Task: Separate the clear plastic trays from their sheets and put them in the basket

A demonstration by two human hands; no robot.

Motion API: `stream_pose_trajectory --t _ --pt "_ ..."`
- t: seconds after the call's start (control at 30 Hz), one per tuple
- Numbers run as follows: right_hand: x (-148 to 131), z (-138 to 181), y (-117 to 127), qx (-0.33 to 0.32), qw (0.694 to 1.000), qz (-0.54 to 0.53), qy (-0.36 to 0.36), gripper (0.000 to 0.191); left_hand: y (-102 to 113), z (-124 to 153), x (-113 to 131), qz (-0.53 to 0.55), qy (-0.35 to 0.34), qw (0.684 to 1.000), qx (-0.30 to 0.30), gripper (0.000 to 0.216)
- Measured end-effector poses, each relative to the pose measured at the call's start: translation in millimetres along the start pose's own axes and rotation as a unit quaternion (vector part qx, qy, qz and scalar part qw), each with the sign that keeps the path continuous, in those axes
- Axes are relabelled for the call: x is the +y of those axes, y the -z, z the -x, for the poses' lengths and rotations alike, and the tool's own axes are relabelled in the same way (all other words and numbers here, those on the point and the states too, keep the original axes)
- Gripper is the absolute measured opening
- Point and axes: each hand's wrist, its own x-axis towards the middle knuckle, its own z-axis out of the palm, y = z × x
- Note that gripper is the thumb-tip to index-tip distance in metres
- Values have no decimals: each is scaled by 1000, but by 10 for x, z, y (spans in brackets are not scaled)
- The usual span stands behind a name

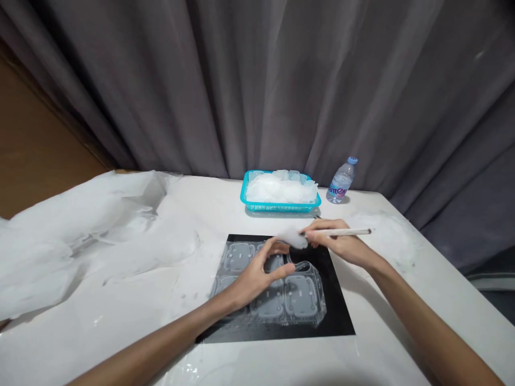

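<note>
My right hand point(341, 241) is closed around a slim white pen-like stick point(350, 232) with a dark end. A small fluffy white tuft point(295, 237) is at the fingertips of that hand, blurred. Left of the tuft, my left hand point(261, 268) has its thumb and fingers apart; its fingers reach close to the tuft, and I cannot tell if they touch it. Beneath both hands lies a clear plastic tray point(306, 297) with several rounded rectangular compartments, on a black sheet point(338, 316). My left hand and forearm hide part of the tray.
A teal basket point(281, 206) heaped with white fluffy material point(277, 188) stands at the back. To its right is a water bottle point(341, 182). White translucent sheeting point(88, 214) covers the table's left side; a clear crumpled bag point(386, 241) lies right. Grey curtain point(257, 80) hangs behind.
</note>
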Motion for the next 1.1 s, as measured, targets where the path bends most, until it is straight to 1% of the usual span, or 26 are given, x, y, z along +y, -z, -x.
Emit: stream_pose_trajectory --t 0.03,0.07,0.1,0.13,0.2,0.23,0.33,0.4,0.47,0.57,0.73,0.83,1.0,1.07,1.1 --pt "-50 12 -73 -64 997 -33 -6 28 6 -8 1 26 -4 1000 3 61" --pt "-81 15 -124 -110 992 -62 -10 29 9 -14 0 40 -6 999 5 53" --pt "-93 11 -154 -143 985 -90 -15 31 8 -18 -2 49 -5 999 4 43" --pt "-89 3 -163 -162 979 -119 -20 33 4 -18 -6 58 0 998 3 36" --pt "-47 -20 -136 -168 970 -174 -36 41 -7 -12 -15 79 15 997 -8 37" --pt "-17 -31 -108 -160 967 -192 -44 44 -13 -6 -19 92 23 995 -13 38" --pt "69 -51 -20 -123 969 -205 -64 41 -27 7 -23 125 41 991 -26 38" --pt "109 -53 10 -132 969 -196 -69 38 -32 10 -19 130 46 990 -27 38" --pt "130 -49 8 -145 970 -184 -65 33 -34 11 -12 130 50 990 -23 37" --pt "134 -41 -25 -130 979 -152 -45 27 -37 15 2 134 56 989 -19 37" --pt "135 -41 -66 -90 991 -97 -18 29 -37 19 27 121 69 990 -18 40" --pt "141 -41 -93 -89 995 -35 -2 28 -34 19 34 117 72 990 -22 39" --pt "128 5 -116 -128 987 87 52 20 -38 23 24 128 66 989 -20 36" --pt "148 35 -115 -130 975 155 91 18 -41 26 17 140 68 988 -22 35" --pt "171 47 -115 -131 968 186 109 19 -43 27 14 144 68 987 -22 35"
